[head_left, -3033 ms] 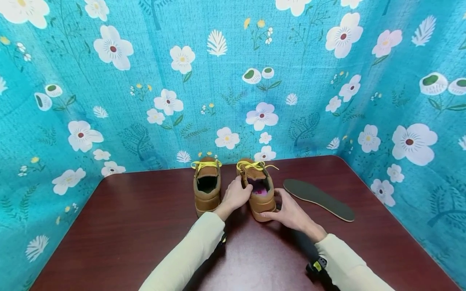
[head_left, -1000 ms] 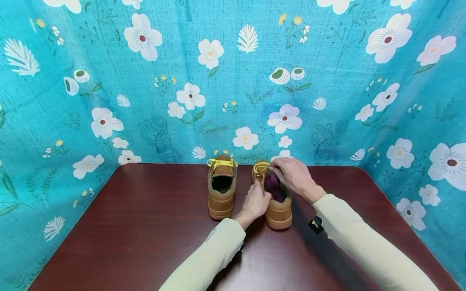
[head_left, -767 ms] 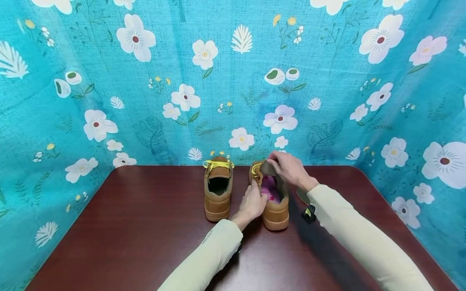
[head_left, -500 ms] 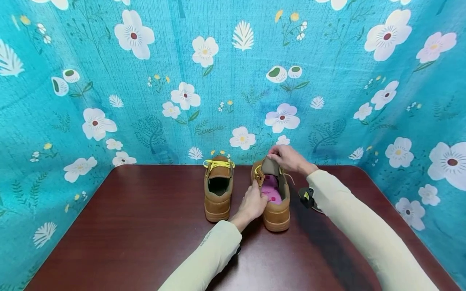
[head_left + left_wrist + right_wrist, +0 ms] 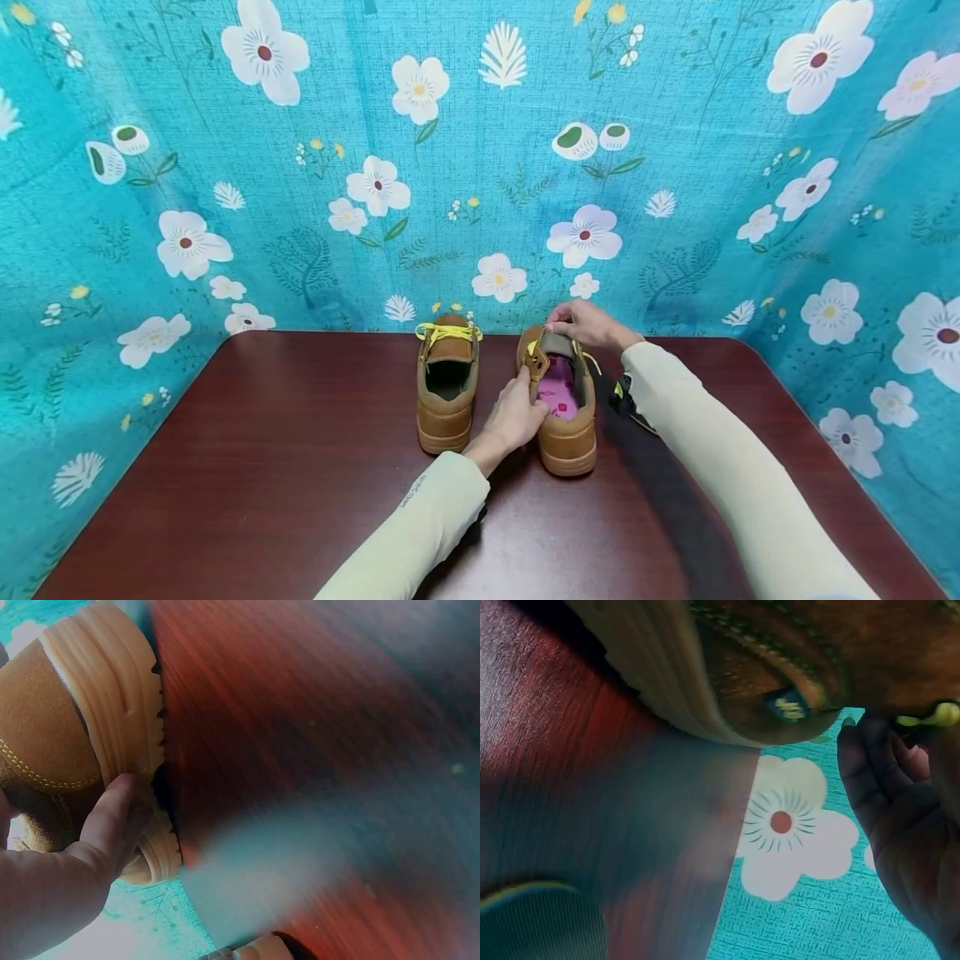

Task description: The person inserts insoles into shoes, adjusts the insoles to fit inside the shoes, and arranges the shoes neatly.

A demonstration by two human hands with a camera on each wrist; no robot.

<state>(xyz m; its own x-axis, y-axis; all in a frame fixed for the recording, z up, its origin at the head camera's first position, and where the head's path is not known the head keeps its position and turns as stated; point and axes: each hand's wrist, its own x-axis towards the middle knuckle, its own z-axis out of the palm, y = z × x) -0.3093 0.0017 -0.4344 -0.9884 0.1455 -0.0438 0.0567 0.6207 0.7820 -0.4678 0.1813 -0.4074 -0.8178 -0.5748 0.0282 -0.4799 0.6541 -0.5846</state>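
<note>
With my left hand I grip the left side of a brown shoe, thumb at its opening, a finger against the sole. My right hand pinches the raised tongue between its fingers, beyond the pink insole. The shoe stands on the desk, another shoe near its left, a dark insole lying to its right.
</note>
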